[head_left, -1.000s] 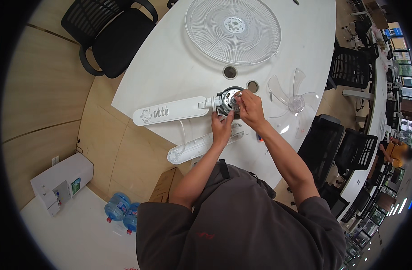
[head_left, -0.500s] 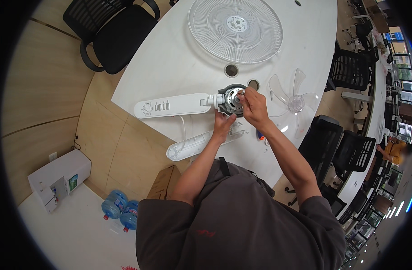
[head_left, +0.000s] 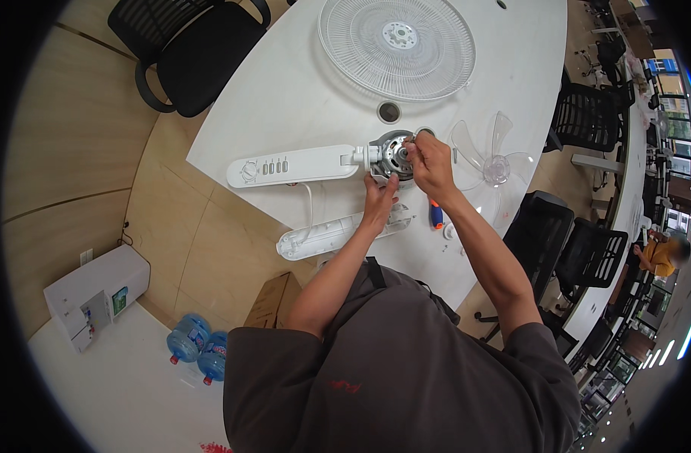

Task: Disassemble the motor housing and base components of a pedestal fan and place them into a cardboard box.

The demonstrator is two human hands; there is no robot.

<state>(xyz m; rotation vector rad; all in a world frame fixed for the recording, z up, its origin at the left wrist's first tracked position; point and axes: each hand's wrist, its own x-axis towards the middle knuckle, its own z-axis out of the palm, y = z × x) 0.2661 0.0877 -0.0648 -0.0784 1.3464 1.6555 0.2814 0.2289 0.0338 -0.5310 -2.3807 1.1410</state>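
A: How are the hands placed?
B: The left hand (head_left: 378, 204) curls closed around the near rim of the round silver-and-black metal motor (head_left: 394, 156). The right hand (head_left: 433, 164) bunches its fingertips at the motor's right face; any grip there cannot be told.
A: The axis?
B: The long white plastic column (head_left: 315, 164) runs left–right, the motor at its right end, touching both hands.
A: Differences?
B: The blue-and-orange tool handle (head_left: 436, 214), nearer, shows more fully than one second earlier.
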